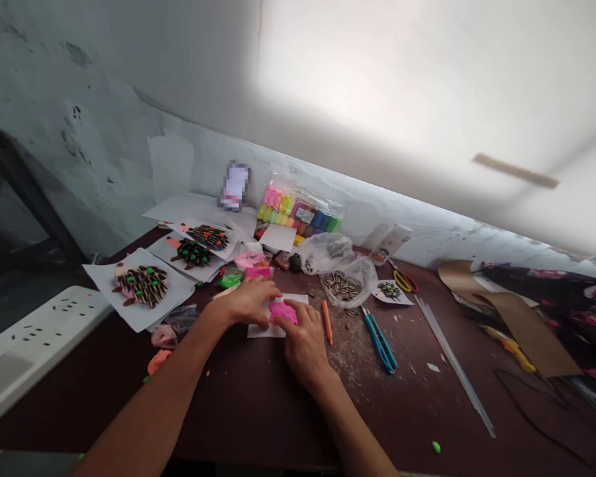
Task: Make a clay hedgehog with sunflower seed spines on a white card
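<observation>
Left hand [248, 302] was palm-down, fingers curved and thumb apart, at the left edge of a bright pink flat patch of clay [283, 311]; whether the tips pressed it, cannot tell. Right hand [305, 336] had its fingers apart, fingertips on the clay from the right side. The clay lay on a small white paper sheet [258, 331], on the dark red-brown table [258, 397], between both hands. Just right of the right hand: slim orange pen-like stick [326, 323], then teal-handled tool [380, 341]. Beyond, clear plastic bag of striped seeds [345, 286]; right of that, small white card with a dark spiky figure [391, 291], near yellow-and-red-handled scissors [404, 281]. Past the left hand, lump of green clay [232, 279]. Further left, white sheet with a seed-covered figure [142, 285] dotted green, near long white power strip [40, 338]. Against the wall, clear pack of multicoloured clay sticks [298, 215]
</observation>
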The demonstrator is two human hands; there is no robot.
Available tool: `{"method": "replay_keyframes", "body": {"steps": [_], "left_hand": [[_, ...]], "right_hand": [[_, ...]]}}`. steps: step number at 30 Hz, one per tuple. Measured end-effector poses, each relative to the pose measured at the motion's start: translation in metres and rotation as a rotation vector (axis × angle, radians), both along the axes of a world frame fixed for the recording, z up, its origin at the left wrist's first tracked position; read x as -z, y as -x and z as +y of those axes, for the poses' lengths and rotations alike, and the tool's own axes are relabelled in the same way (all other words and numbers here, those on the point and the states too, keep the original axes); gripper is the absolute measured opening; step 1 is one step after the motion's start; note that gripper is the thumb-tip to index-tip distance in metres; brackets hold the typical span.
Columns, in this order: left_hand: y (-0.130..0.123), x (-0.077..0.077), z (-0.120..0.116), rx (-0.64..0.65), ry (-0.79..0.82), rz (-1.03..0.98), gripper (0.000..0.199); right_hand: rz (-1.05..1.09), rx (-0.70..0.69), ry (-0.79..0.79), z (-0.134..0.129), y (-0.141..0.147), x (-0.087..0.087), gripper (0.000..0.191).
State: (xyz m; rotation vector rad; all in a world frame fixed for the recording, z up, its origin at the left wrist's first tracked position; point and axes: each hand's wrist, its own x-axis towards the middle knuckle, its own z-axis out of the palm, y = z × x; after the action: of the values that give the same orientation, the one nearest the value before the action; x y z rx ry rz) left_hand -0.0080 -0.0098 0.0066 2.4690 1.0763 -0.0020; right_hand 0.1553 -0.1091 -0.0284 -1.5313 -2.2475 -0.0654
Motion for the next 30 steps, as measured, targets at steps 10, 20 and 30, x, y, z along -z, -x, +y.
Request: {"method": "replay_keyframes", "body": {"steps": [10, 20, 30], "left_hand": [[0.0001, 0.0006, 0.0000, 0.004, -0.018, -0.018, 0.055], [0.0029, 0.0023, 0.0025, 0.029, 0.017, -0.015, 0.062], [0.0032, -0.0001, 0.0019, 0.020, 0.033, -0.017, 0.063]], "right_hand": [[-0.031, -0.050, 0.065, -0.0013, 0.0024, 0.0015, 0.043], [-0.007, -0.009, 0.078, -0.0026, 0.0014, -0.0004, 0.046], [0.099, 0.068, -0.004, -0.0003, -0.0062, 0.0031, 0.048]]}}
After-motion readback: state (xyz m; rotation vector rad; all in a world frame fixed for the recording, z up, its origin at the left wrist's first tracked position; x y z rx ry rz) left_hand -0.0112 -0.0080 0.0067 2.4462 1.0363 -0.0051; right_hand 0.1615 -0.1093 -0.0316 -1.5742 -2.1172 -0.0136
